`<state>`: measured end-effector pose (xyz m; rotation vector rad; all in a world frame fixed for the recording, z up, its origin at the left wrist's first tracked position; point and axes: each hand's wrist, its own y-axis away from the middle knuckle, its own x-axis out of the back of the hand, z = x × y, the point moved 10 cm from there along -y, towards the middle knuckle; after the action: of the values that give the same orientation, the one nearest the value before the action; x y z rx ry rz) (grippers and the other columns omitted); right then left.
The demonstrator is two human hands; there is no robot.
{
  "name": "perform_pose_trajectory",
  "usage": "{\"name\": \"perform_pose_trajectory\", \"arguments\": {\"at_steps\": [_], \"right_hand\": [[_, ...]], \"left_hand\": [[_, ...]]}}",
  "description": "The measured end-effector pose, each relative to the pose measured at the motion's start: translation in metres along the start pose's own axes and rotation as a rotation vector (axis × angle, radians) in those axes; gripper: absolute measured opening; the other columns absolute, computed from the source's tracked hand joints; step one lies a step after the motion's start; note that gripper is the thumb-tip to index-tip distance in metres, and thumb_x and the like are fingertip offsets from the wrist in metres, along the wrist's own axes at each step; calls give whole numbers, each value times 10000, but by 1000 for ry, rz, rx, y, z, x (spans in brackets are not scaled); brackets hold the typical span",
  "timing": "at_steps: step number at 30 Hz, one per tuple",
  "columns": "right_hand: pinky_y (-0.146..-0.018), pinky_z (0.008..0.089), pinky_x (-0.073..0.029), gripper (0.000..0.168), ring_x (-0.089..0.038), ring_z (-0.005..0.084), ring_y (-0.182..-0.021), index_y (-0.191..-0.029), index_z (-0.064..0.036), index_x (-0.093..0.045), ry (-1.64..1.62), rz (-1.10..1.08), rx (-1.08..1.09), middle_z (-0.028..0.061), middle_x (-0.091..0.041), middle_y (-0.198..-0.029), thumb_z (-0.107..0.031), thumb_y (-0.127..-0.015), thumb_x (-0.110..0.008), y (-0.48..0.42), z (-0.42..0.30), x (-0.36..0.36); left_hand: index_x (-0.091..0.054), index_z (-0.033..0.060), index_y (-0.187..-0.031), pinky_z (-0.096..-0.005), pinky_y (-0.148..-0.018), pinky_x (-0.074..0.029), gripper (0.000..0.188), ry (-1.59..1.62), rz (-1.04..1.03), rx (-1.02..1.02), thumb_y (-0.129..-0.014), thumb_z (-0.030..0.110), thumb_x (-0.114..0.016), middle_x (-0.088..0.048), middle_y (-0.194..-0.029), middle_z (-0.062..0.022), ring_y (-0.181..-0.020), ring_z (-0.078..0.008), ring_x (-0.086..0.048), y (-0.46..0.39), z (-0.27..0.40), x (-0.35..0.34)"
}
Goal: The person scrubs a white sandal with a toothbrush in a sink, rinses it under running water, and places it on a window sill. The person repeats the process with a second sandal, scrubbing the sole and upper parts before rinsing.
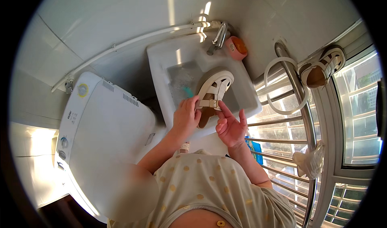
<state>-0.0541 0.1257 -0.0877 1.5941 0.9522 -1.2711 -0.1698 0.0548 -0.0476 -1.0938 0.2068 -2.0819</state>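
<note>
A cream sandal [218, 86] with a cut-out upper and brown insole hangs over the white sink [157, 73], toe pointing towards the faucet. My left hand [186, 116] grips the left side of its ankle strap, near the opening. At the strap's right end, beside the gold-coloured buckle [214, 103], the index fingertip of my right hand [231, 126] touches the sandal. The right thumb stands apart and the other fingers are partly curled. Beneath the sandal, the basin holds sudsy water [183, 79] with a turquoise item [188, 91] in it, its kind unclear.
A chrome faucet [220, 37] and a pink container [236, 48] are at the sink's back. To the left stands a white Haier washing machine [112, 131]. A matching sandal [322, 67] rests by the window. A pale hose [269, 76] loops around the metal rail [297, 83].
</note>
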Motion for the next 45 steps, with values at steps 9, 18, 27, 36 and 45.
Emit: {"name": "perform_pose_trajectory", "arguments": {"at_steps": [9, 18, 27, 36, 45], "right_hand": [[-591, 271, -480, 355, -584, 125, -647, -1120, -37, -544, 1385, 220, 217, 47, -633, -893, -292, -885, -620, -13, -14, 14], [-604, 309, -497, 508, -581, 195, -709, -1061, -83, -552, 2328, 31, 779, 48, -582, -860, -264, -650, -788, -31, -7, -58], [-625, 326, -513, 295, -594, 205, -780, -994, -109, -620, 2422, -332, 893, 31, -589, -893, -137, -707, -687, -51, -10, -70], [-557, 347, -505, 84, -609, 237, -651, -811, -93, -644, 2320, -264, 824, 47, -594, -735, -100, -728, -657, -91, -41, -27], [-544, 350, -500, 58, -602, 244, -651, -756, -87, -612, 2475, -363, 729, 64, -578, -721, -144, -750, -619, -116, -8, -12]], "left_hand": [[-536, 62, -998, -343, -594, -501, 397, -9, 215, -154, -633, -41, -654, -623, -832, -63, -704, -258, -580, 0, -26, 46], [-543, 65, -935, -344, -593, -501, 349, 41, 206, -57, -624, -43, -660, -635, -830, -60, -705, -255, -587, -3, -26, 51], [-576, 43, -892, -322, -639, -516, 250, 72, 141, 38, -666, -30, -653, -646, -851, -89, -723, -244, -613, -7, -24, 15], [-590, 4, -861, -306, -743, -502, 68, 253, 35, 158, -805, 19, -627, -634, -940, -145, -819, -263, -621, -31, -5, 18], [-522, -24, -1066, -436, -768, -478, 267, -191, -566, 410, -806, 39, -508, -585, -1013, -211, -921, -380, -571, 20, -73, -114]]}}
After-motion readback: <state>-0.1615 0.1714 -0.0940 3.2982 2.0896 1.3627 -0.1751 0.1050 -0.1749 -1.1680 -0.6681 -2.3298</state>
